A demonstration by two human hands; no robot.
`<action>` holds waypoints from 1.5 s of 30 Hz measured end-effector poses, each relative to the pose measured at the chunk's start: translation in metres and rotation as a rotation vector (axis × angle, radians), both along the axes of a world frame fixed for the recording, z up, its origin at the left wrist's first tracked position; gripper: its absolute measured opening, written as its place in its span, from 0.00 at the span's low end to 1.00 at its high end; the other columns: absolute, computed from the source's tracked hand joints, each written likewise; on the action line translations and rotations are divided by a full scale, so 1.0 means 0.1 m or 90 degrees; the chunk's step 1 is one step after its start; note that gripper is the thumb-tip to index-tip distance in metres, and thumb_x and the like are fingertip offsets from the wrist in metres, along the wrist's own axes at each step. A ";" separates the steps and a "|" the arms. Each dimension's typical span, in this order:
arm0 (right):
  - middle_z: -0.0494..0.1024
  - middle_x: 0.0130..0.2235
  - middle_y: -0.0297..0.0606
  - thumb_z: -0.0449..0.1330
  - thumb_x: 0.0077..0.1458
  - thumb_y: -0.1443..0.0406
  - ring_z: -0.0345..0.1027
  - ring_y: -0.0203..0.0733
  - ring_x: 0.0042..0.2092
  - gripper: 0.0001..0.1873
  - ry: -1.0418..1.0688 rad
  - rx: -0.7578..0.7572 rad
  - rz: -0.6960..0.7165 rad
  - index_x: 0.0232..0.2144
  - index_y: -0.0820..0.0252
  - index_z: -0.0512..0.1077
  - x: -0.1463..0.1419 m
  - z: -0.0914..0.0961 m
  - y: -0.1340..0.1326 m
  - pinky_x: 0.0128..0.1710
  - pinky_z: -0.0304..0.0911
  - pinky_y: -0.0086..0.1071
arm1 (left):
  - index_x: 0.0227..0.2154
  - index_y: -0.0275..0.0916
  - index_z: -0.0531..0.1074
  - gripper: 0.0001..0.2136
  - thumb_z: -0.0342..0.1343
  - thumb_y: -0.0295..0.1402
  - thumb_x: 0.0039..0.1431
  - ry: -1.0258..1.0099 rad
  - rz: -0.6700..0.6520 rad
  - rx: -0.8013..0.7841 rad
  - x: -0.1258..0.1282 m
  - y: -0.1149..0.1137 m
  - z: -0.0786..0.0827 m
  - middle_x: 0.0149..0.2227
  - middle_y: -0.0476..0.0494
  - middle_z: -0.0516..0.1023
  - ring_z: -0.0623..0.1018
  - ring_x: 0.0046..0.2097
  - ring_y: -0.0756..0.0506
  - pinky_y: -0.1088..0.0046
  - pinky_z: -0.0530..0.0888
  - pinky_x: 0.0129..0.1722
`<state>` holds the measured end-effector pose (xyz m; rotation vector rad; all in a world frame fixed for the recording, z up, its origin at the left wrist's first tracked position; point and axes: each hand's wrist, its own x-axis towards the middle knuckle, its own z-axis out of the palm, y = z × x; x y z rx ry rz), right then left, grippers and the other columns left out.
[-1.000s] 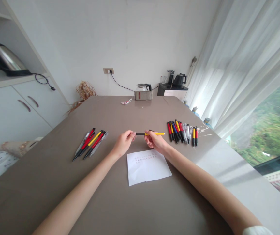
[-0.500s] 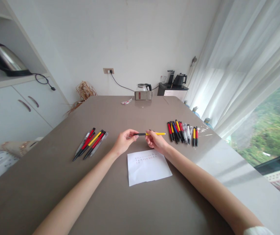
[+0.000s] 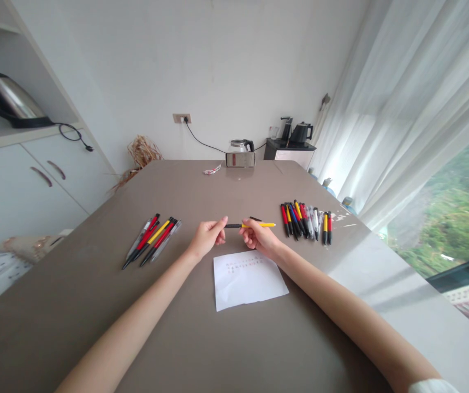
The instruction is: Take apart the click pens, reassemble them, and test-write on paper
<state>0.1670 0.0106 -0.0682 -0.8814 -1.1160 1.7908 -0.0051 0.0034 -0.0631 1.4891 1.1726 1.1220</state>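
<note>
Where the pen (image 3: 234, 225) was held: level and crosswise, over the middle of the bench (image 3: 218, 349), just beyond the paper (image 3: 246, 289), black part left, yellow part right.
Left hand (image 3: 208, 238): fingers curled nearly closed, thumb and fingers pinching the pen's black end.
Right hand (image 3: 259, 236): drawn into a loose fist, thumb and fingers around the yellow part, the pale end poking out to the right.
Writing (image 3: 242, 264): short lines on the paper's far half, too small to read.
Left pens (image 3: 158, 232): a sloping bunch left of the left hand, red, yellow, black and clear.
Right pens (image 3: 303, 214): a row right of the right hand, red, yellow, blue, white and clear, many with black ends.
Far end: a wrapper (image 3: 212, 170) left of a box (image 3: 240, 159), with a glass pot (image 3: 236, 145) behind the box.
Far right: a dark kettle (image 3: 301, 132) near the curtain (image 3: 381, 82).
</note>
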 end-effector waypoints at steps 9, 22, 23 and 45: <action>0.65 0.15 0.31 0.53 0.47 0.57 0.54 0.27 0.16 0.15 0.022 -0.016 -0.021 0.22 0.64 0.69 0.02 0.00 0.00 0.14 0.46 0.23 | 0.37 0.36 0.68 0.18 0.51 0.44 0.48 -0.079 -0.013 -0.013 0.01 0.00 0.05 0.33 0.43 0.73 0.73 0.28 0.52 0.74 0.72 0.27; 0.69 0.20 0.34 0.55 0.47 0.60 0.58 0.29 0.19 0.11 0.067 -0.013 -0.035 0.26 0.64 0.68 0.01 -0.01 0.01 0.17 0.55 0.23 | 0.33 0.34 0.69 0.14 0.57 0.38 0.43 -0.153 0.006 0.004 -0.02 0.05 -0.02 0.30 0.47 0.72 0.72 0.28 0.53 0.72 0.71 0.35; 0.70 0.21 0.34 0.55 0.47 0.60 0.59 0.29 0.19 0.10 0.071 -0.007 -0.037 0.26 0.63 0.68 0.01 -0.01 0.01 0.18 0.56 0.23 | 0.33 0.34 0.69 0.14 0.57 0.38 0.43 -0.151 0.011 0.001 -0.03 0.05 -0.02 0.30 0.47 0.72 0.72 0.27 0.53 0.72 0.71 0.35; 0.76 0.29 0.43 0.57 0.47 0.62 0.70 0.35 0.29 0.09 0.060 0.016 -0.132 0.28 0.64 0.69 0.05 -0.01 0.08 0.29 0.67 0.27 | 0.33 0.34 0.66 0.15 0.54 0.40 0.46 -0.235 0.108 -0.039 -0.11 0.14 -0.07 0.31 0.44 0.73 0.75 0.30 0.51 0.70 0.73 0.35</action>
